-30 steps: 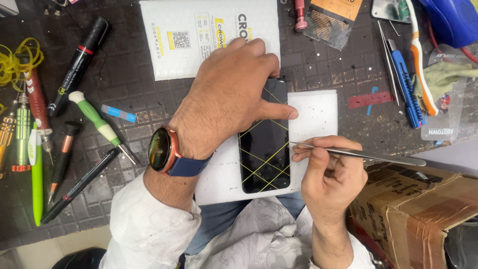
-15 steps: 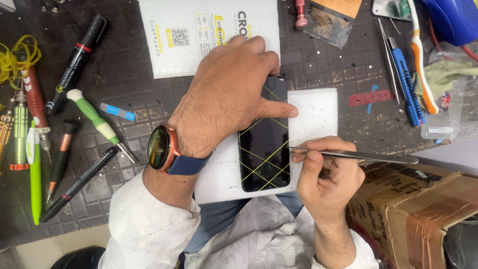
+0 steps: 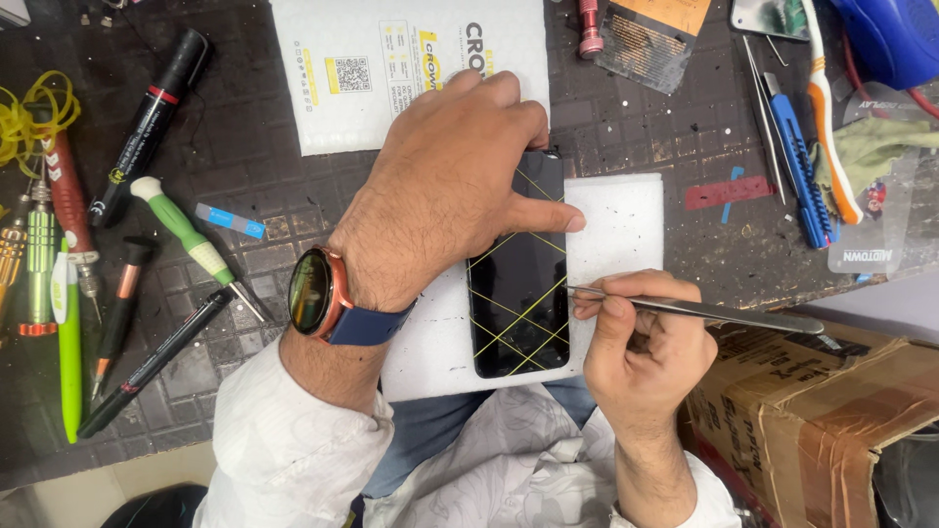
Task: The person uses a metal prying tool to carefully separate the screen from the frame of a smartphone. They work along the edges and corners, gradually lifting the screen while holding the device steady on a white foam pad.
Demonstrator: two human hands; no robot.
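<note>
Dark gridded mat [image 3: 293, 244] covers the bench, crowded with tools; at its left edge lie yellow bands [image 3: 29, 117], a red-handled tool [image 3: 68, 200] and a green pen [image 3: 68, 352]; next come a black marker [image 3: 149, 125], a green-handled screwdriver [image 3: 191, 240] and a black pen [image 3: 156, 362]; a white pouch [image 3: 411, 68] lies at the top centre; the left hand [image 3: 440, 196], with a watch [image 3: 311, 293] on its wrist, presses flat on the upper part of the phone [image 3: 518, 293], thumb stretched right across the glass, fingers spread and not clenched; the phone lies on a white foam sheet [image 3: 616, 235] in the middle near the bench's front edge, screen up, its long axis running away from the person, top end under the hand, bottom end toward the lap; yellow lines cross its dark glass; the right hand [image 3: 641, 347] pinches metal tweezers [image 3: 704, 311], which lie nearly level, tip pointing left and touching the phone's right edge about halfway down; further right lie a blue tool [image 3: 797, 166], a toothbrush [image 3: 831, 127] and, below the bench edge, a cardboard box [image 3: 831, 411]; against half a second ago the phone, the foam and the left hand have kept their places; the right hand has hardly shifted, and the tweezers tip sits at the same edge of the phone, perhaps a touch closer in
</note>
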